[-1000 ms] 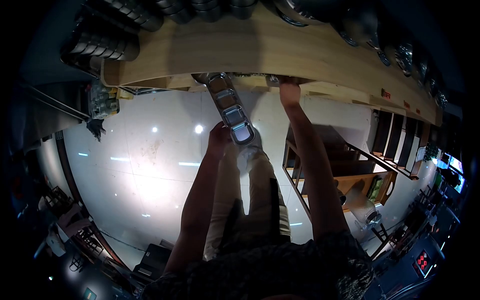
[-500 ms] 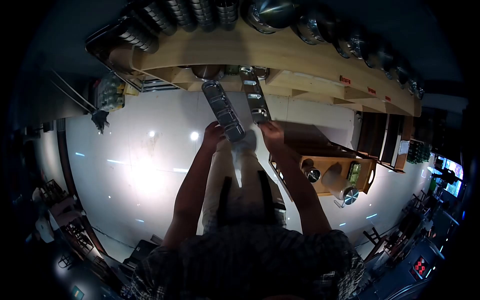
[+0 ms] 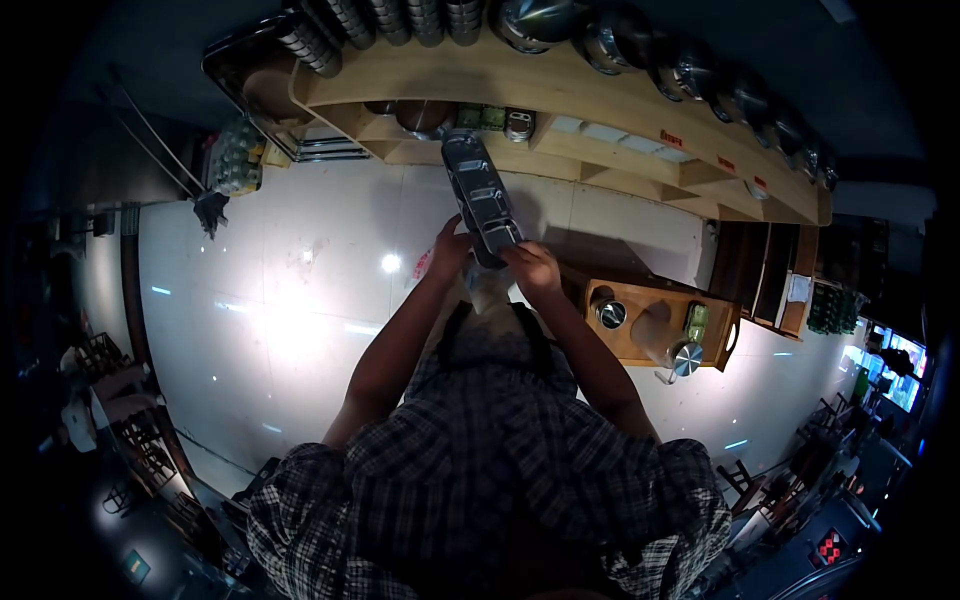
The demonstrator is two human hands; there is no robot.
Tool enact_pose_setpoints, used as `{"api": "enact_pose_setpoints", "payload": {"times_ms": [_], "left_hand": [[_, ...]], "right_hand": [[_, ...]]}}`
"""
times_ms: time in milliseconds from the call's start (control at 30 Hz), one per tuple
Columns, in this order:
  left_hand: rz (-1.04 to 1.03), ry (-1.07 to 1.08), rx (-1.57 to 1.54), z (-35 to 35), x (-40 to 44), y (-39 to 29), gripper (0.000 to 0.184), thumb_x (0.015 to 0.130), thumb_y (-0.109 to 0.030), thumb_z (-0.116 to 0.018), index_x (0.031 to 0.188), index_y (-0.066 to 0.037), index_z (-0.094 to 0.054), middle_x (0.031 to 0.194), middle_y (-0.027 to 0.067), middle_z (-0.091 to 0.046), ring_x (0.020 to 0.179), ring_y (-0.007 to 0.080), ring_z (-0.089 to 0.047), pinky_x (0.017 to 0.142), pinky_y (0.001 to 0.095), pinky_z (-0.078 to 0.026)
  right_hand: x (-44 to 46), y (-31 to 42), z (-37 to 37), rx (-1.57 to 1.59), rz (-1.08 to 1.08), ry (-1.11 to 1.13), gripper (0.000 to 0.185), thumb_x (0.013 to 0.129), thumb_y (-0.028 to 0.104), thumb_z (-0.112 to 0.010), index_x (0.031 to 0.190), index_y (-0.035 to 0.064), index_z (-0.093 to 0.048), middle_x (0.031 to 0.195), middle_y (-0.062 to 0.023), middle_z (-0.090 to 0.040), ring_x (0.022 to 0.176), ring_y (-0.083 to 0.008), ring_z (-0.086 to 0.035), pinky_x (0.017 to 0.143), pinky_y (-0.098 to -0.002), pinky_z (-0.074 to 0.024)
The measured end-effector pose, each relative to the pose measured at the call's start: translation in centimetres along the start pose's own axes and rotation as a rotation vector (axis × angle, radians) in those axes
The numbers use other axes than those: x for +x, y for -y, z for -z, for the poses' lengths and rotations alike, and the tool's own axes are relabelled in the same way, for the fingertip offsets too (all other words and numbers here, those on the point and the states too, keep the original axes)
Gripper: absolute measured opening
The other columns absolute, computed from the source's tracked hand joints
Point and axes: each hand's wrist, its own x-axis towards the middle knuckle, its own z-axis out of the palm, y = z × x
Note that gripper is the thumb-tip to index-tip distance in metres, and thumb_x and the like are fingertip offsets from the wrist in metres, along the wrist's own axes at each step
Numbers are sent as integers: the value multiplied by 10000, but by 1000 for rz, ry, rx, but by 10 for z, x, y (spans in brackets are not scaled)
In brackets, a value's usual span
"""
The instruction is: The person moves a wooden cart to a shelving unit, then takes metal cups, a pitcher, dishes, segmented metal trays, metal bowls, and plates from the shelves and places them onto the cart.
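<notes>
Two long metal trays with a row of compartments are held together in front of me, one lying over the other. The upper compartment tray [image 3: 482, 185] slants away toward the shelf. Of the lower compartment tray [image 3: 467, 212], only the left edge and near end show. My left hand [image 3: 452, 250] is closed on the left side near the close end. My right hand [image 3: 533, 268] grips the near right end, with its thumb over the upper tray. Just beyond their far end, a round metal pot [image 3: 424, 118], green boxes [image 3: 493, 118] and a small metal container [image 3: 519, 124] sit in the shelf.
A wooden shelf unit [image 3: 440, 82] spans the front, with stacked metal cups [image 3: 426, 22] and shiny metal pots [image 3: 535, 25] on top. An orange wooden cart [image 3: 640, 350] at right bears a metal-lidded jug [image 3: 686, 358]. Bottles [image 3: 238, 160] stand at left.
The two trays, held apart side by side before, are now brought together and overlap. My right hand has moved left, toward my left hand. My view has shifted and I stand closer to the shelf.
</notes>
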Motion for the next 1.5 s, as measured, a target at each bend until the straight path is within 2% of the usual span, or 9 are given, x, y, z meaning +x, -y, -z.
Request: {"api": "enact_pose_setpoints", "payload": {"times_ms": [267, 667, 733, 800, 867, 1000, 1100, 1367, 1500], "left_hand": [[-2, -49, -241, -12, -17, -27, 584, 835, 5, -455, 1378, -32, -242, 1052, 180, -587, 894, 259, -629, 736, 375, -545], [-129, 90, -151, 10, -32, -44, 554, 853, 30, -397, 1381, -18, -238, 1019, 172, -620, 867, 236, -639, 720, 341, -537], [-116, 96, -129, 14, -35, -47, 556, 854, 31, -402, 1383, -22, -239, 1015, 165, -623, 858, 227, -639, 723, 337, -535], [-97, 107, -105, 20, -43, -49, 558, 855, 32, -407, 1384, -25, -241, 1011, 159, -626, 850, 218, -639, 726, 332, -534], [-79, 163, -59, 25, -48, -53, 547, 863, 12, -418, 1383, -37, -252, 1023, 147, -622, 877, 202, -630, 756, 327, -526], [-89, 233, -50, 41, -60, -61, 540, 879, -34, -439, 1386, -52, -254, 1040, 138, -616, 917, 193, -617, 790, 336, -515], [-8, 320, -39, 64, -62, -63, 455, 904, -98, -463, 1340, -54, -342, 1076, 124, -607, 1005, 207, -588, 864, 352, -477], [70, 280, 162, 94, -58, -50, 375, 900, -330, -532, 1165, -65, -513, 971, 45, -583, 853, 150, -569, 785, 308, -466], [216, 321, 106, 86, -64, -51, 318, 883, -222, -570, 1148, -59, -507, 1022, 40, -563, 879, 141, -555, 761, 296, -478]], "right_hand": [[2, 10, 3, 13, -34, 77, 248, 657, 48, -613, 903, 60, -646, 857, -59, -621, 779, -240, -593, 628, -339, -496], [38, 28, 7, 123, -115, 161, 166, 741, 108, -611, 899, 58, -627, 922, -75, -610, 911, -259, -554, 871, -389, -412], [41, 25, -11, 131, -388, -270, 221, 782, 110, -594, 993, 46, -612, 923, -118, -612, 893, -307, -552, 848, -405, -422], [48, 25, -31, 94, -524, -329, 260, 839, 116, -570, 1075, 10, -567, 999, -161, -590, 906, -301, -558, 824, -343, -437], [52, 23, -46, 1013, -1123, -227, 294, 901, 124, -510, 1158, -18, -515, 983, -124, -604, 900, -192, -561, 806, -287, -435], [52, 38, -58, 723, -827, -221, 262, 919, 148, -493, 1126, -9, -521, 834, -101, -618, 759, -128, -556, 686, -269, -446], [43, 42, -64, 867, -904, -203, 221, 899, 83, -507, 1093, -17, -545, 833, -65, -626, 729, -104, -556, 666, -249, -447], [8, 69, -84, 878, -1015, -148, 215, 880, 63, -545, 1073, -32, -546, 808, -43, -620, 697, -79, -549, 642, -231, -444], [-18, 83, -81, 814, -1040, -238, 224, 869, 64, -559, 1075, -21, -538, 780, -46, -616, 673, -82, -539, 611, -233, -434]]}}
